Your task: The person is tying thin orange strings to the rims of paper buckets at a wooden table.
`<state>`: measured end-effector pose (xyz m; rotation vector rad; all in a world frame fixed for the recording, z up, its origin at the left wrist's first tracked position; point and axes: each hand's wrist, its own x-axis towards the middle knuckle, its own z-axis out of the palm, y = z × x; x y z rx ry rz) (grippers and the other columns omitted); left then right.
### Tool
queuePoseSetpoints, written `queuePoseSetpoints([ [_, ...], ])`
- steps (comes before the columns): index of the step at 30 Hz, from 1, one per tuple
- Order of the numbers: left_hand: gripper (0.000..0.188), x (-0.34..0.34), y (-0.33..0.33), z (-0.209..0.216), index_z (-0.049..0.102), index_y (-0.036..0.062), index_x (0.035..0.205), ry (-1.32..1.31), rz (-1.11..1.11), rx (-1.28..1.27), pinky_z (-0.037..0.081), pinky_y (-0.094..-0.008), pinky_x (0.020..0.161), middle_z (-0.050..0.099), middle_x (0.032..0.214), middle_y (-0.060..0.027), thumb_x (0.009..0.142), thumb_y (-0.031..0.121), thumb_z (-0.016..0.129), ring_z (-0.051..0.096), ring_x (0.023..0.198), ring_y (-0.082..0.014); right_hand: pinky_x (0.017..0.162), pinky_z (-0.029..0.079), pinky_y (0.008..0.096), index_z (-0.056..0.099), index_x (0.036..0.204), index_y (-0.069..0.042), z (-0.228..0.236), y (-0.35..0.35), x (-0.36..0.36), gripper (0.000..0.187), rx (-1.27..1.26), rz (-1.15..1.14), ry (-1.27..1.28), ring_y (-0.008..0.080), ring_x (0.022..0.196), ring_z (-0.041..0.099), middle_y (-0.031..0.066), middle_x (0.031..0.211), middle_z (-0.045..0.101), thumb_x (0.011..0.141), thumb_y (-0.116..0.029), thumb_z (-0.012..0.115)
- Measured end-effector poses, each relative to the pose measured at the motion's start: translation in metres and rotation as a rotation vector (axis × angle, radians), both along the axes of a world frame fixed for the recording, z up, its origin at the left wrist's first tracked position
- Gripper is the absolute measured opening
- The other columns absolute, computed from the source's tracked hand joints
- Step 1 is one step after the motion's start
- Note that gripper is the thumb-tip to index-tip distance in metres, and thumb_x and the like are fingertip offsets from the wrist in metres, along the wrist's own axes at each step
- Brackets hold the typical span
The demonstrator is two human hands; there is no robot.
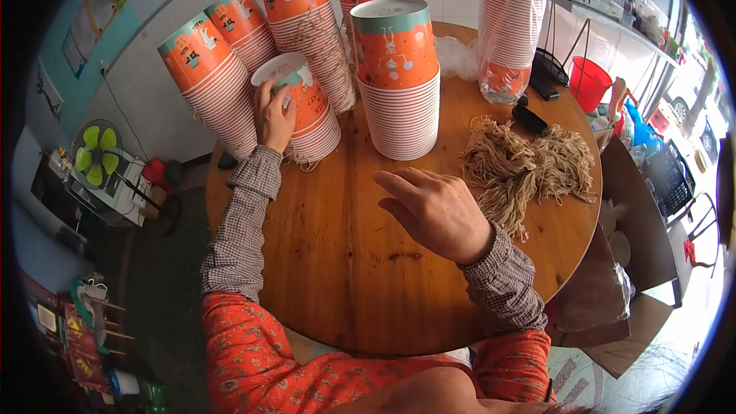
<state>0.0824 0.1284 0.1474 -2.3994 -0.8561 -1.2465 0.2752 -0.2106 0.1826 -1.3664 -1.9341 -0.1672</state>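
Observation:
My left hand [276,116] grips the upper left side of a short stack of upside-down orange and green paper buckets [313,107], its fingers at the top rim. String shows at the bottom of this stack. Over the middle of the table, my right hand [438,211] is held with fingers stretched out and nothing in it. Just beyond it stands a taller stack of the same buckets [400,111], striped rims showing below the top one. Beside my right hand lies a spread bundle of beige string [529,169].
More bucket stacks [205,80] line the far left of the round wooden table [345,276]. A plastic-wrapped stack [510,38] stands at the far right, near a black object [529,118]. Cardboard boxes [640,238] stand beside the table's right edge; a green fan [97,155] is at left.

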Motion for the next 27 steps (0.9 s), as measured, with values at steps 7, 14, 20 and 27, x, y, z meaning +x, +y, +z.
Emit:
queuePoseSetpoints([
  [7, 0.036, 0.06, -0.024, 0.055, 0.058, 0.0014, 0.118, -0.172, -0.299, 0.021, 0.044, -0.0391, 0.095, 0.053, 0.124, -0.0118, 0.085, 0.013, 0.067, 0.053, 0.113, -0.0315, 0.061, 0.052, 0.0383, 0.059, 0.109, -0.006, 0.0, -0.003, 0.006, 0.029, 0.03, -0.014, 0.021, 0.0311, 0.076, 0.064, 0.0113, 0.093, 0.065, 0.084, -0.017, 0.066],
  [14, 0.034, 0.146, -0.06, 0.123, 0.061, 0.0052, 0.107, -0.006, -0.467, -0.107, 0.052, -0.0295, 0.066, 0.06, 0.104, -0.0082, 0.076, 0.012, 0.074, 0.06, 0.066, -0.0165, 0.064, 0.052, 0.0391, 0.059, 0.109, -0.008, 0.002, -0.009, 0.014, 0.028, -0.134, -0.029, 0.016, 0.0303, 0.079, 0.064, 0.0108, 0.094, 0.064, 0.084, -0.018, 0.065],
  [20, 0.026, 0.166, -0.054, 0.126, 0.06, 0.0018, 0.095, -0.018, -0.483, -0.173, 0.051, -0.0288, 0.064, 0.06, 0.094, -0.0069, 0.076, 0.01, 0.074, 0.061, 0.068, -0.0159, 0.104, 0.038, 0.0392, 0.038, 0.137, 0.0, -0.064, 0.068, 0.072, 0.06, 0.112, -0.278, 0.049, 0.0331, 0.126, 0.042, 0.0161, 0.14, 0.043, 0.082, -0.011, 0.06],
  [27, 0.026, 0.162, -0.053, 0.125, 0.061, 0.0011, 0.097, -0.022, -0.451, -0.157, 0.051, -0.0257, 0.063, 0.06, 0.094, -0.0064, 0.076, 0.009, 0.075, 0.061, 0.068, -0.0124, 0.105, 0.037, 0.0391, 0.043, 0.133, -0.001, -0.08, 0.127, 0.077, 0.053, 0.229, -0.32, 0.012, 0.0307, 0.126, 0.041, 0.0144, 0.133, 0.045, 0.081, -0.005, 0.051],
])
